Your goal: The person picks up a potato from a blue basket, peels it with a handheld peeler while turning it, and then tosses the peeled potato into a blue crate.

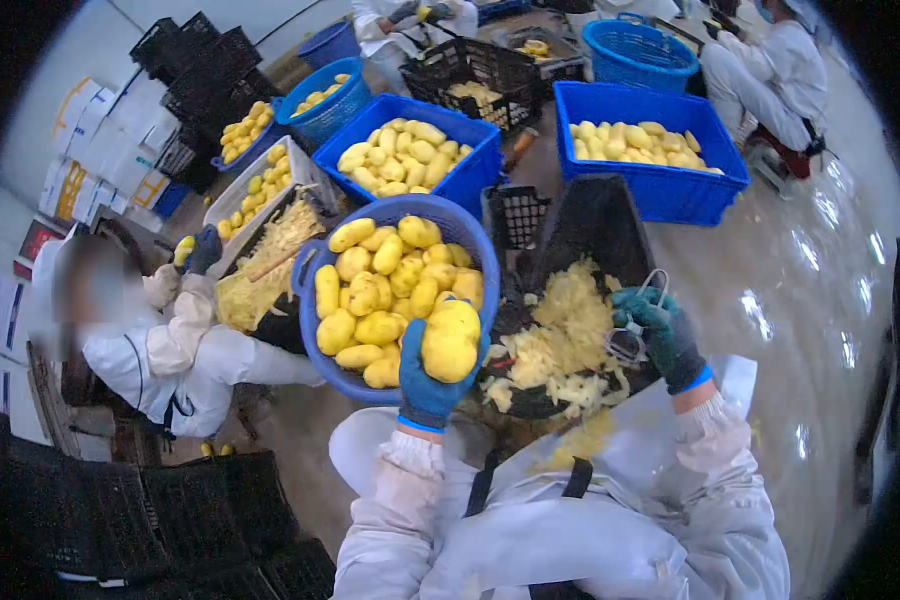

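My left hand [426, 392], in a blue-green glove, is closed around a large yellow potato [451, 345] above the front edge of a round blue basket [313, 340]. Unpeeled-looking potatoes [378, 290] fill that basket. In my right hand [668, 340], gloved the same way, is a metal peeler [625, 345]; its loop-shaped head hangs below the fingers, apart from the potato. Between the hands, wet pale peelings [570, 325] are heaped in a black container [595, 220].
Two blue bins [485, 165] [670, 205] of pale potatoes stand ahead. A co-worker [185, 340] sits at left beside a crate of potatoes [260, 195]; other people [770, 75] sit farther back. Black crates [160, 510] lie at lower left. The floor [800, 300] looks wet.
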`<state>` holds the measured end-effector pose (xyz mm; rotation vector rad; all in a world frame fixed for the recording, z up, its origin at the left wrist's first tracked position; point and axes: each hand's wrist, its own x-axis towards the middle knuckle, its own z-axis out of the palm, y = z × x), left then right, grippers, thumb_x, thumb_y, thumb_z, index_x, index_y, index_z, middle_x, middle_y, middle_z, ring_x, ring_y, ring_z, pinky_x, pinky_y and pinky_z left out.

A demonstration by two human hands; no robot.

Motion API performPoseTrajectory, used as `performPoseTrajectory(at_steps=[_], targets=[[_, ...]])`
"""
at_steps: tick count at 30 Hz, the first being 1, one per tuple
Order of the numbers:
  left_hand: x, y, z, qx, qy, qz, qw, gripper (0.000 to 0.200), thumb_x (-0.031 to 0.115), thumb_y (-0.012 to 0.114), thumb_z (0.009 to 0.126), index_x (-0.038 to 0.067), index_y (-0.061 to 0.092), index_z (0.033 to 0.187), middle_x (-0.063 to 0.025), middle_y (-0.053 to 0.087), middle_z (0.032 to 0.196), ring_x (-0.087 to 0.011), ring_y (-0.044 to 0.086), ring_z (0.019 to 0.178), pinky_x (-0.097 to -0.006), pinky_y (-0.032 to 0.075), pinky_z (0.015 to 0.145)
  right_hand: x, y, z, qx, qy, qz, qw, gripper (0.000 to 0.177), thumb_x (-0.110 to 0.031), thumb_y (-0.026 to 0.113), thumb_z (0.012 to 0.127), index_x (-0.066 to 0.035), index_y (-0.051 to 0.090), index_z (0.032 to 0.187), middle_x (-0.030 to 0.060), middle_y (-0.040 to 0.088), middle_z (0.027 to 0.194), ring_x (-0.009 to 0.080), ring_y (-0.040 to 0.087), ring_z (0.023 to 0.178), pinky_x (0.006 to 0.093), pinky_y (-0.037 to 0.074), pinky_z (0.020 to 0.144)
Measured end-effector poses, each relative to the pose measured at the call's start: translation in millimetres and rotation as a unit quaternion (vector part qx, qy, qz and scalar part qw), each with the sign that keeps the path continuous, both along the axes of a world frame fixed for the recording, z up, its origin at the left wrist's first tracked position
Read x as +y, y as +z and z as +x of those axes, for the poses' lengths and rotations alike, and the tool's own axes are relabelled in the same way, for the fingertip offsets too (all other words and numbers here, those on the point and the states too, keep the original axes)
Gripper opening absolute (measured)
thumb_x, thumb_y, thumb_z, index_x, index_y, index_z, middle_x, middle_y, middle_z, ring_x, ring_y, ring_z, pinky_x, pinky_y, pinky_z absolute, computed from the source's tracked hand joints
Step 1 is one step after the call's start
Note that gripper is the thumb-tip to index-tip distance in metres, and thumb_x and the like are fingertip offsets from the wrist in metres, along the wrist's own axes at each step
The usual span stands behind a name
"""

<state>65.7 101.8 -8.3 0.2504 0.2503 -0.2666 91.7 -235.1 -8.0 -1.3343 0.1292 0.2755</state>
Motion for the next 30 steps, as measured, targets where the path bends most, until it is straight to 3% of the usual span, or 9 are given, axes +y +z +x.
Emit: performPoseTrajectory(at_steps=[4,6,9,11,17,19,24,27,30], targets=[[-49,-1,-28,0.041,-0.047,-0.088,0.994,0.056,0.041,0.058,0.091,0.007,0.048,0.134,-0.0146,0.056,0.131,-0.0323,0.053,0.121,-0.0501,0.041,0.105,36,6,-22,-0.378,0.039,-0.282,0.881,0.021,-0.008,0.061,0.082,-0.002,0.067,0.101,0.0125,0.066,0.098,0.0277,0.064,0.093,0.0346,0.051,0.082],[-70,11,-44,-0.010,-0.056,0.053,0.997,0.054,0.042,0.056,0.092,0.008,0.050,0.132,-0.0140,0.057,0.129,-0.0307,0.054,0.119,-0.0505,0.044,0.102,65,29,-38,-0.098,0.081,0.063,0.990,0.020,-0.009,0.061,0.088,0.002,0.068,0.103,0.0116,0.067,0.100,0.0173,0.063,0.095,0.0310,0.049,0.087],[-85,6,-62,-0.012,-0.123,-0.032,0.992,0.052,0.044,0.053,0.093,0.008,0.051,0.131,-0.0129,0.056,0.130,-0.0290,0.054,0.119,-0.0509,0.048,0.095,94,37,-47,-0.108,0.168,0.038,0.979,0.020,-0.012,0.062,0.087,0.002,0.071,0.098,0.0135,0.068,0.108,0.0221,0.064,0.099,0.0331,0.048,0.093],[-82,8,-81,-0.176,-0.142,0.326,0.918,0.055,0.045,0.051,0.093,0.009,0.048,0.134,-0.0153,0.052,0.134,-0.0294,0.050,0.123,-0.0458,0.045,0.097,90,26,-41,-0.184,0.157,-0.032,0.970,0.020,-0.014,0.062,0.088,0.001,0.071,0.098,0.0121,0.068,0.106,0.0205,0.064,0.096,0.0322,0.049,0.089],[-71,16,-88,-0.005,-0.182,-0.019,0.983,0.058,0.047,0.046,0.097,0.015,0.036,0.145,-0.0149,0.051,0.136,-0.0350,0.052,0.122,-0.0479,0.050,0.095,20,-8,0,-0.319,-0.023,-0.194,0.927,0.024,-0.021,0.058,0.093,-0.001,0.069,0.100,0.0081,0.070,0.098,0.0158,0.065,0.091,0.0312,0.051,0.084],[-80,23,-92,-0.175,-0.135,0.348,0.911,0.058,0.042,0.050,0.097,0.014,0.035,0.145,-0.0148,0.052,0.134,-0.0323,0.053,0.121,-0.0467,0.050,0.095,44,0,-26,-0.302,0.020,-0.122,0.945,0.026,-0.022,0.058,0.093,0.000,0.069,0.100,0.0080,0.070,0.096,0.0166,0.065,0.088,0.0313,0.051,0.082],[-79,-36,-91,-0.314,-0.089,0.502,0.801,0.064,0.014,0.069,0.086,0.003,0.036,0.141,-0.0158,0.054,0.129,-0.0277,0.056,0.115,-0.0422,0.050,0.094,68,3,-32,-0.265,0.141,-0.071,0.951,0.021,-0.016,0.058,0.090,0.003,0.067,0.092,0.0092,0.067,0.085,0.0184,0.064,0.082,0.0323,0.051,0.079],[-85,7,-94,-0.150,-0.099,0.309,0.934,0.072,0.004,0.077,0.078,-0.002,0.037,0.137,-0.0183,0.054,0.128,-0.0277,0.058,0.112,-0.0401,0.050,0.092,28,-31,4,-0.167,0.035,-0.012,0.985,0.024,-0.016,0.056,0.091,0.004,0.067,0.092,0.0086,0.068,0.085,0.0178,0.064,0.082,0.0321,0.050,0.078],[-80,-4,-86,-0.270,-0.027,0.516,0.813,0.070,0.004,0.077,0.078,-0.002,0.039,0.136,-0.0183,0.054,0.127,-0.0271,0.058,0.110,-0.0400,0.050,0.091,30,-7,-13,-0.162,0.029,0.024,0.986,0.025,-0.015,0.056,0.090,0.005,0.068,0.099,0.0081,0.069,0.088,0.0185,0.065,0.082,0.0319,0.050,0.077]])
